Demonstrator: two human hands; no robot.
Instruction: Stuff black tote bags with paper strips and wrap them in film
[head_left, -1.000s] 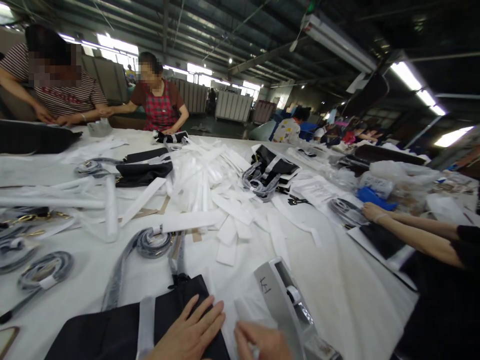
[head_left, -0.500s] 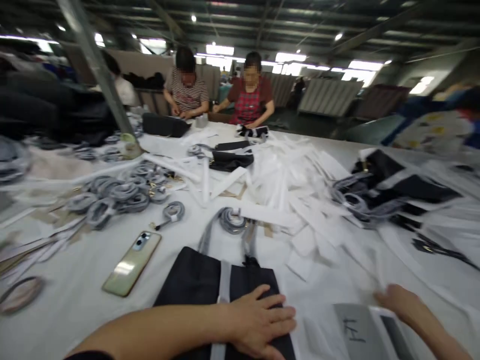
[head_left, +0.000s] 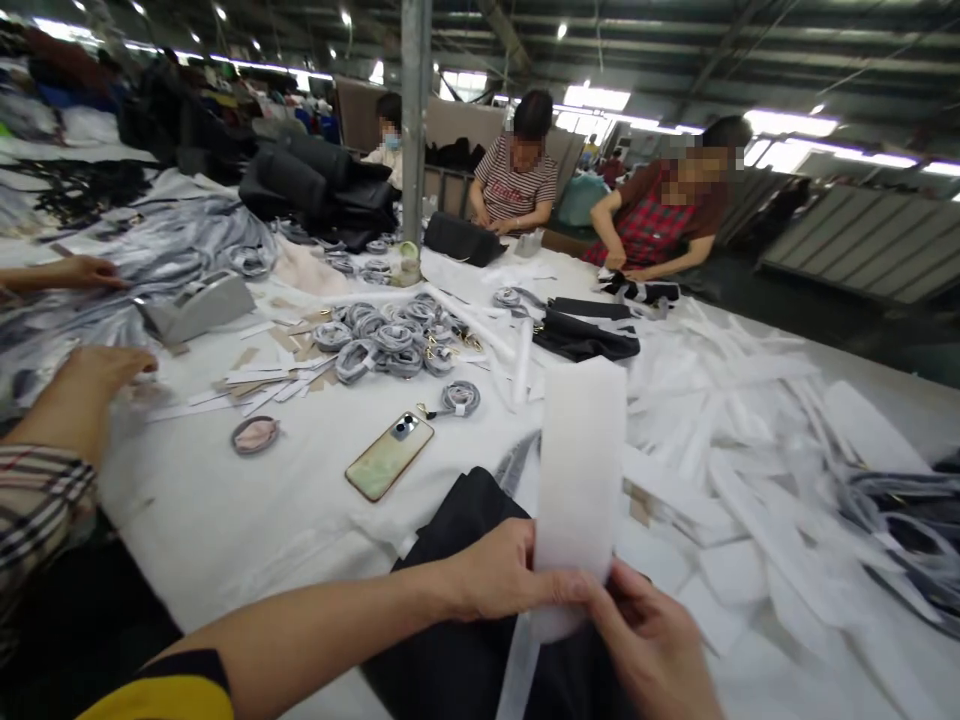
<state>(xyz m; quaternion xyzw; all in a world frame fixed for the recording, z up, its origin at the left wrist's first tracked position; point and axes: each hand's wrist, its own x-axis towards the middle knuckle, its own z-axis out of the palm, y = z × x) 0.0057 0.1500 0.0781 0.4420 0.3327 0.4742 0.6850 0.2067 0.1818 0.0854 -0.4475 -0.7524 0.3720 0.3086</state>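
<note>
Both hands grip a white foam strip, which stands upright over the black bag. My left hand pinches its lower left side, thumb across the front. On its lower right edge, my right hand closes with thumb and fingers. Beneath them lies the black bag, partly covered by my arm and hands. A pale band runs down over the bag's front. A grey strap shows behind the bag, partly hidden by the foam strip.
A phone and a coiled grey strap lie beyond my left arm. White strips pile up at right. A co-worker's hand is at far left, near a tape dispenser. A metal post rises behind coiled straps.
My left hand has left the bag's surface, and both hands now hold the white foam strip above it. The view has swung left, bringing a co-worker's arms into sight.
</note>
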